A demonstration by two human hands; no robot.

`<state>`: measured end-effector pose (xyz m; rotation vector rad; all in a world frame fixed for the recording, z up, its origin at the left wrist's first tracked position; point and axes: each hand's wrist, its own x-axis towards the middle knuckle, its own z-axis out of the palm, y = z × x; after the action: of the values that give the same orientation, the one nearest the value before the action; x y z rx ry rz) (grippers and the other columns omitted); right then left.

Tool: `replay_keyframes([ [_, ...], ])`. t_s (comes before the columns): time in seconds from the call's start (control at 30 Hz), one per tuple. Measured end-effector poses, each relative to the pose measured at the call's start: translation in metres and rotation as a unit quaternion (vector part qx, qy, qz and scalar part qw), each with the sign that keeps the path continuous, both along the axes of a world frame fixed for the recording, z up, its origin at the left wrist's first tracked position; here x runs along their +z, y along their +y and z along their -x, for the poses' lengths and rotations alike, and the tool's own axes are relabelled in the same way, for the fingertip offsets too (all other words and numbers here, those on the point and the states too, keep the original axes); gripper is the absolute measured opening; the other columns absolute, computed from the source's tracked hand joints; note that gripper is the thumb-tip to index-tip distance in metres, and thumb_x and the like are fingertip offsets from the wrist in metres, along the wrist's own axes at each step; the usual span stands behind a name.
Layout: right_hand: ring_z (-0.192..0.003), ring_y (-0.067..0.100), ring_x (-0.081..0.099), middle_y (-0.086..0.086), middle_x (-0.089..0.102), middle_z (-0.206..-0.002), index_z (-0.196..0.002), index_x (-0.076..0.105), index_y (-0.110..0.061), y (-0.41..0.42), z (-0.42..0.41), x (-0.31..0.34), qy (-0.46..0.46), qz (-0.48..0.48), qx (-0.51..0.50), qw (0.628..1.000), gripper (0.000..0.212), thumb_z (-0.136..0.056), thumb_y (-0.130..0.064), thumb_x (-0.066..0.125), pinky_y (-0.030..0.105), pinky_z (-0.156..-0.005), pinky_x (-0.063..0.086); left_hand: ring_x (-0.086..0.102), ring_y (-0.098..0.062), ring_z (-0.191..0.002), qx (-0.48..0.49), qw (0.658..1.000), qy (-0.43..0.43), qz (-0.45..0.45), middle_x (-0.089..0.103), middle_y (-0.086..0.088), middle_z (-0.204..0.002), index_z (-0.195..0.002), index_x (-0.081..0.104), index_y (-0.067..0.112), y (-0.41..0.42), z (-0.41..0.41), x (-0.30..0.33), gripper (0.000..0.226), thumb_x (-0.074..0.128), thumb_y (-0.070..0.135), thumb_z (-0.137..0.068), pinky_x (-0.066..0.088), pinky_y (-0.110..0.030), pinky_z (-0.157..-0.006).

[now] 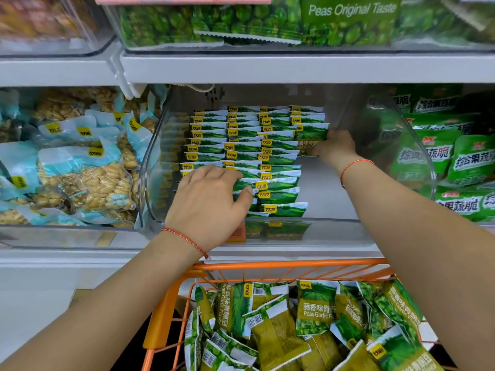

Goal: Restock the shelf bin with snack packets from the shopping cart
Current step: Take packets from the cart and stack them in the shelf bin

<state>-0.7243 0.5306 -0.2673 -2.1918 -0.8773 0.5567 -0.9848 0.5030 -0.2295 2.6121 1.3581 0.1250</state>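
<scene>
A clear plastic shelf bin holds several rows of upright green garlic-pea packets. My left hand lies over the front packets of the left rows, fingers curled on their top edges. My right hand reaches deep into the bin and grips one green packet at the end of the right row. Below, the orange shopping cart is heaped with loose packets of the same snack.
The left bin holds pale blue nut packs. The right bin holds green veggie-crisp bags. A bin of green pea bags sits on the shelf above. The right part of the middle bin's floor is bare.
</scene>
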Motion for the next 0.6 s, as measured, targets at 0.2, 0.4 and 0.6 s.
replay_keyframes([
  [0.2,-0.111,0.027,0.059,0.012,0.065,-0.118,-0.114,0.064,-0.007,-0.0014,0.0028,0.0017,-0.054,0.005,0.017,0.998,0.033,-0.083,-0.013,0.070,0.019,-0.078,0.037,0.031,-0.016,-0.134,0.001,1.000,-0.007,-0.007,0.050,0.004,-0.137,-0.135,0.048,0.029,-0.0004,-0.0004,-0.0004,0.066,0.020,0.054,-0.081,0.020,-0.030,-0.107],
  [0.4,-0.108,0.031,0.059,0.016,0.064,-0.115,-0.109,0.064,-0.006,-0.0018,0.0038,0.0003,-0.040,0.040,0.005,0.998,0.024,-0.085,-0.011,0.063,0.024,-0.075,0.040,0.033,-0.017,-0.133,0.005,1.000,-0.018,-0.008,0.051,0.004,-0.136,-0.134,0.049,0.028,-0.0015,-0.0007,0.0010,0.065,0.020,0.053,-0.081,0.021,-0.031,-0.106],
  [0.6,-0.105,0.029,0.062,0.015,0.067,-0.110,-0.106,0.067,-0.002,-0.0017,0.0050,0.0052,-0.066,0.057,0.010,0.996,0.033,-0.079,-0.021,0.075,0.024,-0.073,0.040,0.035,-0.017,-0.130,0.013,1.000,-0.019,0.001,0.050,0.005,-0.136,-0.135,0.047,0.030,-0.0009,-0.0006,0.0005,0.053,0.026,0.052,-0.092,0.026,-0.032,-0.103],
])
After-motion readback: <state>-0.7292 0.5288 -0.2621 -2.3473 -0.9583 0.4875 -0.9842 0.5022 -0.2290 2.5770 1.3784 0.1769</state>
